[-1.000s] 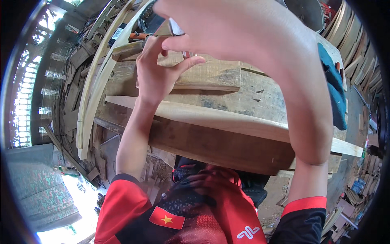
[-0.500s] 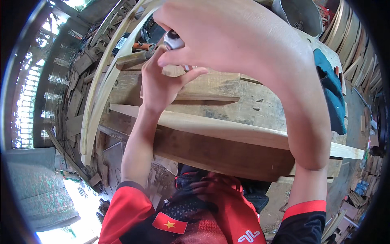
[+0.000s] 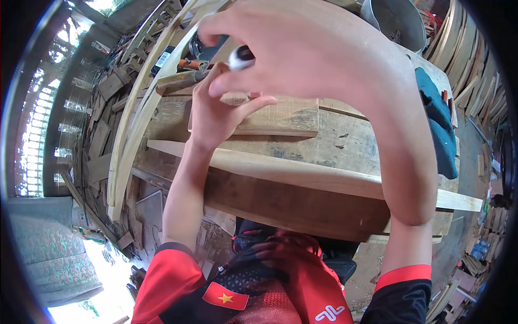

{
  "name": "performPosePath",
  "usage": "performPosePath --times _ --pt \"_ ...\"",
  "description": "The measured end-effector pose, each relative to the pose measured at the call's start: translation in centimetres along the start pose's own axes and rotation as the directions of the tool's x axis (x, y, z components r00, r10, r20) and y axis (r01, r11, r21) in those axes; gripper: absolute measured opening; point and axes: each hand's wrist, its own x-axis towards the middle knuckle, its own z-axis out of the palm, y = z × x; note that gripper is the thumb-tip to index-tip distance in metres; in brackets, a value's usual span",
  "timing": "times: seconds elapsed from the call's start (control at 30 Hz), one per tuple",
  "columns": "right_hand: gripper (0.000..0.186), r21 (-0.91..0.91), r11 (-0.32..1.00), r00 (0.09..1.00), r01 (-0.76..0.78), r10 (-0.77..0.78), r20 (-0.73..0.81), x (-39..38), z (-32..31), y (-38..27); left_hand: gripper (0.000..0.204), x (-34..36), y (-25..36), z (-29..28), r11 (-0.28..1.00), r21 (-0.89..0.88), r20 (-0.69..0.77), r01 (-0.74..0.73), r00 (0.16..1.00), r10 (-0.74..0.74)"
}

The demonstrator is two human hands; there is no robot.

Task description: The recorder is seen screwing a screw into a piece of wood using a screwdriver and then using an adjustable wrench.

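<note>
Nearest the camera, at twelve o'clock, the right hand point(image 3: 302, 48) curls its fingers and pinches a small white-tipped marker-like object point(image 3: 241, 57), raised close to the face, seemingly so its tip can be worked on. Just behind, at eleven o'clock, the left hand point(image 3: 216, 113) reaches up with fingers pressed at the same object, likely steadying or pulling its end. Farther off, the long pale plank point(image 3: 324, 175) lies flat across the wooden workbench point(image 3: 302, 208), with a short board point(image 3: 280, 119) beyond, at hand for marking.
</note>
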Motion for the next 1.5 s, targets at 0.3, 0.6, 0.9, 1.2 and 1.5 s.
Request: performPosePath --times 0.3,0.6,0.9,1.2,1.5 --pt "0.028 0.005 0.993 0.989 0.121 -0.121 -0.089 1.8 3.4 1.0 0.034 -1.4 -1.0 -1.3 0.900 -0.390 0.139 0.194 0.979 -0.151" --pt "0.031 -0.137 0.982 0.992 -0.128 0.127 -0.012 1.9 0.0 -2.0 0.054 -0.4 -0.1 -0.4 0.986 0.163 -0.017 0.026 1.000 -0.024" --pt "0.030 0.031 0.999 0.998 0.043 -0.041 -0.056 2.0 2.1 0.7 0.044 -0.5 -1.4 -0.7 0.987 0.038 -0.042 -0.158 0.986 0.160" --pt "0.044 0.007 0.959 0.919 -0.284 0.270 0.287 2.3 -0.8 -1.4 0.046 -0.3 -0.4 -0.3 0.984 -0.167 -0.021 -0.054 0.998 0.051" --pt "0.047 -0.110 0.957 0.957 -0.270 0.279 0.080 2.4 1.1 -1.4 0.033 -0.3 -1.6 -0.8 0.990 -0.063 0.009 -0.127 0.992 0.128"
